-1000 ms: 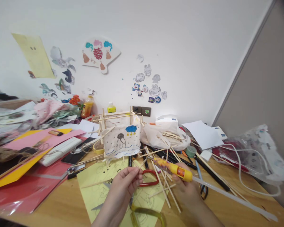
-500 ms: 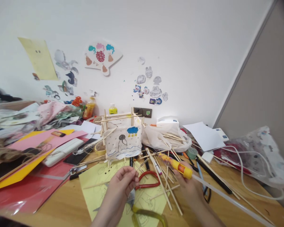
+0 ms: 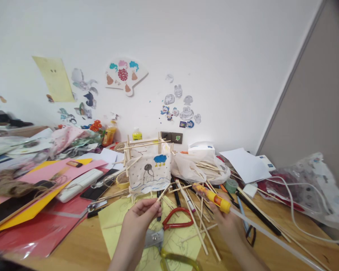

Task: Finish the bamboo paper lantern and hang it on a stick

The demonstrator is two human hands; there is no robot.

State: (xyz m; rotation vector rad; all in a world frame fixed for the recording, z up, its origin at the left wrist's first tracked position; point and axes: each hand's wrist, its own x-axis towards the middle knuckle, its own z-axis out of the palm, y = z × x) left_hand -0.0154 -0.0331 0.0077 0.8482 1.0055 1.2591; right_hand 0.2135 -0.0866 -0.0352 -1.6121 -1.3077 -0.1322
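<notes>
My left hand (image 3: 137, 224) pinches a short wooden stick (image 3: 163, 194) between thumb and fingertips, its free end pointing up and away. My right hand (image 3: 229, 226) is closed around a yellow glue gun (image 3: 211, 196) with a purple pattern; its nozzle points left. From the gun's back a long translucent glue stick (image 3: 271, 230) runs toward the lower right. Just beyond my hands stands a small frame of wooden sticks (image 3: 142, 144), with a white cloth panel (image 3: 135, 171) on its front showing a drawn figure and a blue cloud. Scissors (image 3: 180, 218) with red and yellow handles lie below.
Yellow drawn-on paper (image 3: 115, 214) and several loose sticks (image 3: 199, 222) cover the desk between my arms. Coloured sheets (image 3: 45, 222) and a white power strip (image 3: 79, 183) lie left. A plastic bag of sticks (image 3: 186, 167), white cable (image 3: 289, 210) and clear bag (image 3: 313, 188) lie right.
The view has tipped up slightly and shifted left. The short stick in my left hand now shows more plainly, angled up toward the frame. The glue gun stays in my right hand.
</notes>
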